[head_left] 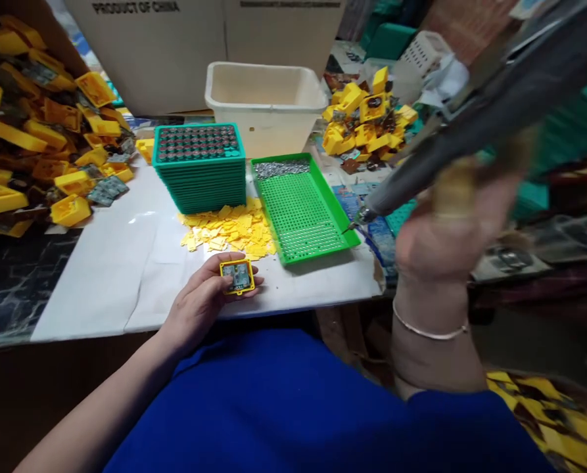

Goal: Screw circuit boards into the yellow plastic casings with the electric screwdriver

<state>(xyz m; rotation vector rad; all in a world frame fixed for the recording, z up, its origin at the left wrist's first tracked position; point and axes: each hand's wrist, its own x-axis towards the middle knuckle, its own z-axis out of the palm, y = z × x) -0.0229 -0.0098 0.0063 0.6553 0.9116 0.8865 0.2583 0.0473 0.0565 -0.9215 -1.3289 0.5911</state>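
Note:
My left hand holds a small square yellow case over the front edge of the table, thumb on its face and fingers beneath. A grey-green circuit part shows inside its yellow rim. At the right my right hand, smeared by motion, is closed round a dark electric screwdriver. The screwdriver slants down to the left, its thin bit over the right edge of a green perforated tray. Small silvery screws lie heaped at that tray's far end. Flat yellow pieces are piled beyond my left hand.
A stack of teal trays holds rows of round dark parts on top. Behind it stand a cream bin and a large cardboard box. Yellow cases are heaped at the left and back right; more yellow pieces lie low right.

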